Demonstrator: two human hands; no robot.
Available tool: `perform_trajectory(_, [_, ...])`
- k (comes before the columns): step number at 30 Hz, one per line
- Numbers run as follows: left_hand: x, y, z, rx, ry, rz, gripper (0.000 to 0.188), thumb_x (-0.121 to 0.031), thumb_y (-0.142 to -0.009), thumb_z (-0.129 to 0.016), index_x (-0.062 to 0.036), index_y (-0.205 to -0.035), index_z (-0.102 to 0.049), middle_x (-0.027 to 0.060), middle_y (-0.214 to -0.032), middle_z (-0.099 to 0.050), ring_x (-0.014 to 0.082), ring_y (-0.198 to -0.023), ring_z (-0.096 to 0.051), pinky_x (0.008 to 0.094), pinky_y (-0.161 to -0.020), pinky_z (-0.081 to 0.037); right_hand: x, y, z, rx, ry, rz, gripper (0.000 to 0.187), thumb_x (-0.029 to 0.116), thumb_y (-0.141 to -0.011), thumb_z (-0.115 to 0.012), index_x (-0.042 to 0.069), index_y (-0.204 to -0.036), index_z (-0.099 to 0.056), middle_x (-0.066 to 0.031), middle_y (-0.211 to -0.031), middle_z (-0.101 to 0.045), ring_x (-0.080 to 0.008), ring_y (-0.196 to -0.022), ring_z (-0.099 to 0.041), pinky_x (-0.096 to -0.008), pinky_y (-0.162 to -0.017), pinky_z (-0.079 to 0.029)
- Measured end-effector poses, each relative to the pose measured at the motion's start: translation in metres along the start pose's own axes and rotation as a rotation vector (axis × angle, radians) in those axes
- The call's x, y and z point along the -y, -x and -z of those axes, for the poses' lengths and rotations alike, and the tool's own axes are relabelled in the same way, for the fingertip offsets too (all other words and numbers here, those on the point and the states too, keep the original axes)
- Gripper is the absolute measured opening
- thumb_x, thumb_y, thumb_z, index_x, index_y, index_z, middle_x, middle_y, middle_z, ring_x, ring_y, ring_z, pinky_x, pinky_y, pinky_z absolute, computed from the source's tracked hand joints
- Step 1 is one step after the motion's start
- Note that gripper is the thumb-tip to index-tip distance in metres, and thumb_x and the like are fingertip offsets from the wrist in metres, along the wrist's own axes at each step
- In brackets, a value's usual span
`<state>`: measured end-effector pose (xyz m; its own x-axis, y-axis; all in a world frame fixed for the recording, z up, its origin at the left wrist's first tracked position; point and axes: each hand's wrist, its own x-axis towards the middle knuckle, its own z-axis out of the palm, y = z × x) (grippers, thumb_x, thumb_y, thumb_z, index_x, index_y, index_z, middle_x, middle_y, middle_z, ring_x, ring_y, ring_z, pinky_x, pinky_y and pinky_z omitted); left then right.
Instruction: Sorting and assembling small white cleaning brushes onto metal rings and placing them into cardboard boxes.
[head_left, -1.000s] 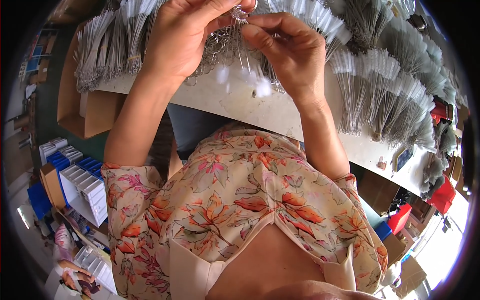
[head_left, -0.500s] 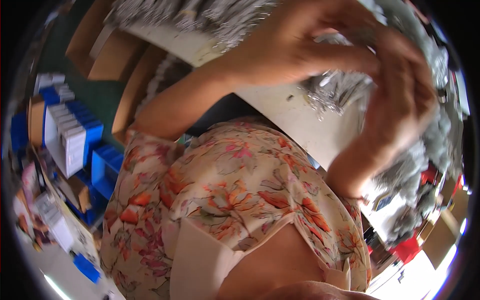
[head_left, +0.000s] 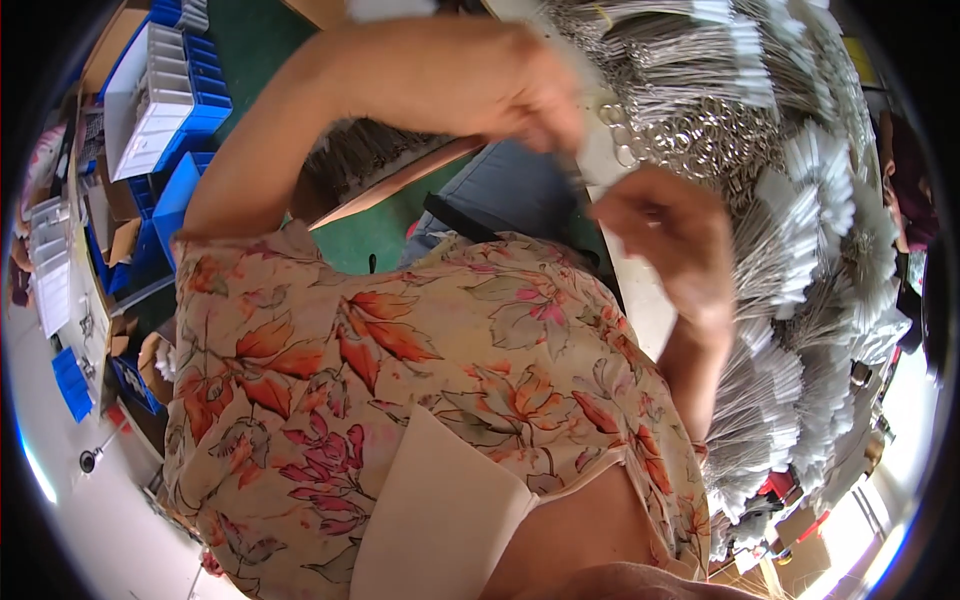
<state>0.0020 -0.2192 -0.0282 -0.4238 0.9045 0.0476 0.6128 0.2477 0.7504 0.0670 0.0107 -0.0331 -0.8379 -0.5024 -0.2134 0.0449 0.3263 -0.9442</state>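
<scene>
In front of my chest, over the edge of the pale table (head_left: 650,300), both my hands are raised near each other. My left hand (head_left: 545,105) has its fingers curled and pressed together, smeared at the tips by motion. A little nearer and to the right, my right hand (head_left: 675,235) is bent with thumb and fingers closed toward the left one. A faint thin blur lies between them; what they hold is too small and blurred to name. Beside the right hand lie bundles of thin grey wires (head_left: 765,245) with whitish ends, and a heap of shiny metal rings (head_left: 700,140).
More wire bundles (head_left: 760,400) run along the table's right side. At the left stand blue bins with white dividers (head_left: 165,95) and an open blue bin (head_left: 180,200). A cardboard box (head_left: 400,180) of wire-like pieces is below my left forearm, above the green floor (head_left: 375,225).
My view has swung, showing more of the wire bundles and rings on the right. Both hands have shifted left in the picture; the right hand is lower beside the left.
</scene>
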Motion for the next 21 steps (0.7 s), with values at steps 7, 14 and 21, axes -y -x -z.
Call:
perform_trajectory(7, [0.161, 0.098, -0.094, 0.057, -0.251, 0.745, 0.013, -0.013, -0.077, -0.057, -0.0067, -0.086, -0.064, 0.0129, -0.079, -0.061, 0.0311, -0.076, -0.059, 0.0412, -0.067, -0.045, -0.081, -0.025, -0.043, -0.092, 0.18, -0.01, 0.01, 0.006, -0.079, -0.064, 0.001, -0.087, -0.063, -0.0072, -0.074, -0.061, -0.0093, -0.063, -0.056, -0.0238, -0.055, -0.044])
perform_trajectory(14, [0.277, 0.057, -0.134, 0.096, -0.396, 0.702, 0.016, -0.01, -0.072, -0.059, -0.0079, -0.085, -0.066, 0.012, -0.089, -0.064, 0.0297, -0.087, -0.062, 0.0423, -0.075, -0.047, -0.102, -0.028, -0.044, -0.343, 0.154, 0.009, 0.006, 0.001, -0.077, -0.064, 0.0, -0.083, -0.064, -0.0042, -0.07, -0.06, -0.0079, -0.058, -0.055, -0.0209, -0.052, -0.042])
perform_trajectory(21, [0.333, 0.039, -0.193, 0.112, -0.665, 0.879, 0.024, -0.017, -0.073, -0.061, -0.0084, -0.096, -0.064, 0.0135, -0.103, -0.059, 0.0264, -0.097, -0.059, 0.0429, -0.082, -0.044, -0.105, -0.028, -0.04, -0.37, 0.161, -0.001, 0.007, 0.001, -0.076, -0.065, 0.001, -0.083, -0.064, -0.0045, -0.069, -0.059, -0.009, -0.055, -0.053, -0.0213, -0.05, -0.041])
